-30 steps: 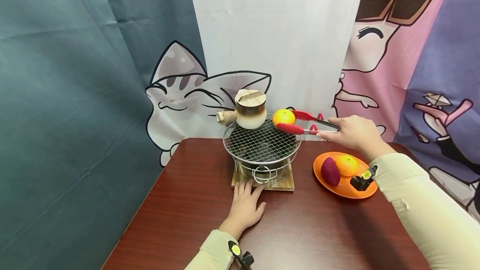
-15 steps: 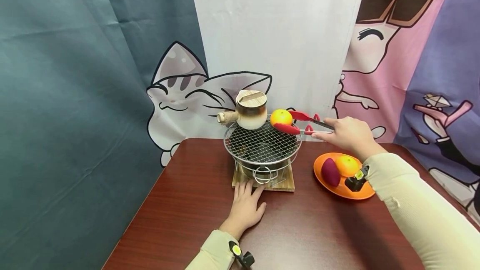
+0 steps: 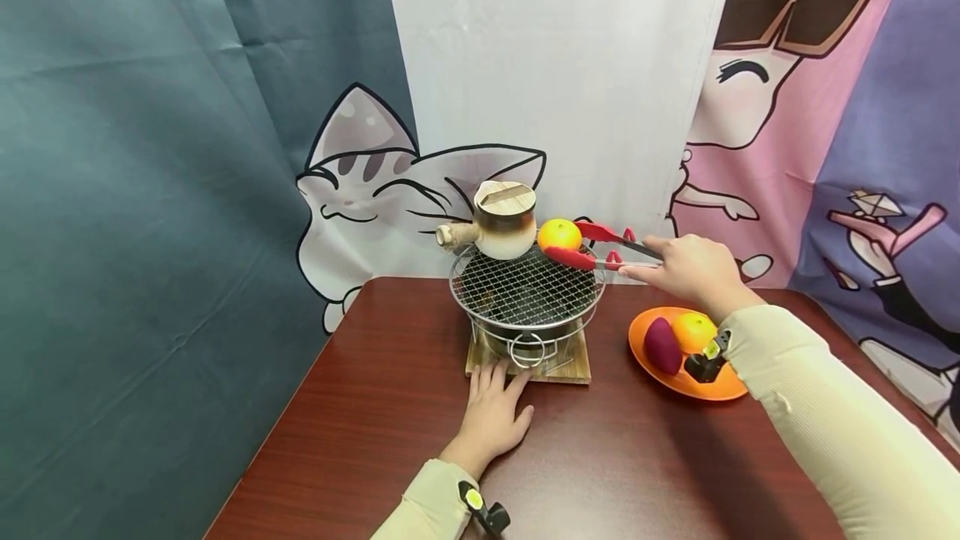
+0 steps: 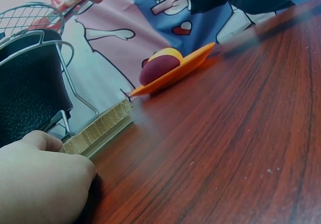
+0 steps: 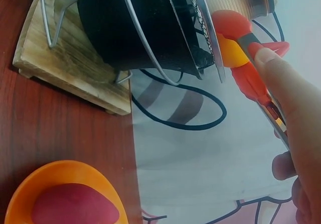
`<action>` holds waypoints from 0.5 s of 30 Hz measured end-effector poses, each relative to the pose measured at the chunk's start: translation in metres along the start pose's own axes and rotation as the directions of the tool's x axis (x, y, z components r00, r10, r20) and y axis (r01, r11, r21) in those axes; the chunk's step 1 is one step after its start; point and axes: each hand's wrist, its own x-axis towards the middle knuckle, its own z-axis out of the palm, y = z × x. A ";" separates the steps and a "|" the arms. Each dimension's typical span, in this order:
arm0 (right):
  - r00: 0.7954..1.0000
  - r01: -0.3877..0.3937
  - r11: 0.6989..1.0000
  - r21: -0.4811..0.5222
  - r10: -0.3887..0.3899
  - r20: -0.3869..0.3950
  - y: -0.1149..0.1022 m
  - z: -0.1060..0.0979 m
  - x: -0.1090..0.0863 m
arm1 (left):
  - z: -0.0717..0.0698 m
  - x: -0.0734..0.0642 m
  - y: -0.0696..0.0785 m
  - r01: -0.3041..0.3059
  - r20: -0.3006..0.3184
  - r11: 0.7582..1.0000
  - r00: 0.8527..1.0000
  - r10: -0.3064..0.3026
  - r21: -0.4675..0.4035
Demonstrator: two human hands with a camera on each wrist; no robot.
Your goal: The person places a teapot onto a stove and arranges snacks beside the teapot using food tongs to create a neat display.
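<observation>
My right hand (image 3: 693, 269) grips a pair of red-tipped tongs (image 3: 628, 241), its thumb along one arm. Between the tongs' red tips is an orange mandarin (image 3: 559, 235), at the right back of the round wire grill rack (image 3: 517, 290) and close beside the teapot (image 3: 506, 233). That pot has a wooden lid and a side handle pointing left. Fingers spread, my left hand (image 3: 491, 419) lies on the table with its fingertips at the front edge of the wooden board (image 3: 576, 363) under the grill. In the left wrist view, the left hand (image 4: 45, 179) partly covers the board's corner.
An orange plate (image 3: 712, 391) on the right of the table (image 3: 360, 440) bears a purple mangosteen-coloured oval fruit (image 3: 663, 346) and another mandarin (image 3: 693, 330). A black grill bowl (image 5: 125, 28) stands in a wire frame on the board. A printed curtain (image 3: 555, 40) hangs behind.
My right hand has moved slightly left with the tongs, bringing the mandarin nearer the teapot. The left hand stays in place at the board's edge.
</observation>
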 end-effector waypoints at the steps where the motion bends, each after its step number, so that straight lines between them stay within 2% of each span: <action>1: 1.000 -0.003 1.000 0.002 0.003 0.004 0.000 0.000 0.000 | 0.000 0.000 0.000 0.001 0.001 1.000 1.000 -0.001 -0.002; 15: 0.998 -0.050 0.997 0.055 0.049 0.028 0.010 0.001 -0.008 | 0.000 0.000 0.000 -0.006 -0.014 1.000 1.000 0.007 0.003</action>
